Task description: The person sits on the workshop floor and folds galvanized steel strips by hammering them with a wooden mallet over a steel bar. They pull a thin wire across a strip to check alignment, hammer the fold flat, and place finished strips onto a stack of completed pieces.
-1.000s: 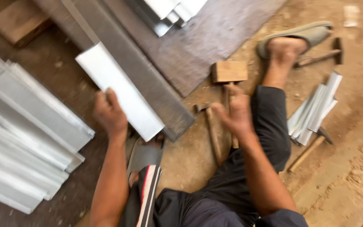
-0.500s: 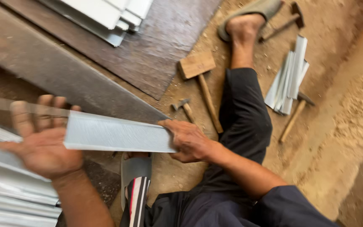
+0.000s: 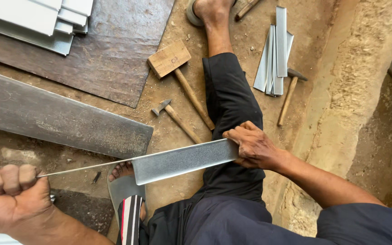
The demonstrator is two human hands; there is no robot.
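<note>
Since half a second ago I've twisted the sheet-metal strip (image 3: 184, 160): it showed mostly flat then, now its left end runs edge-on. My left hand (image 3: 12, 195) is fisted tight on the thin end, my right hand (image 3: 252, 147) is curled over the wide end, above my knee. The strip spans between both hands, off the floor. The wooden mallet (image 3: 178, 72), small hammer (image 3: 173, 118) and stack of strips (image 3: 274, 52) lie untouched. No containers seen.
</note>
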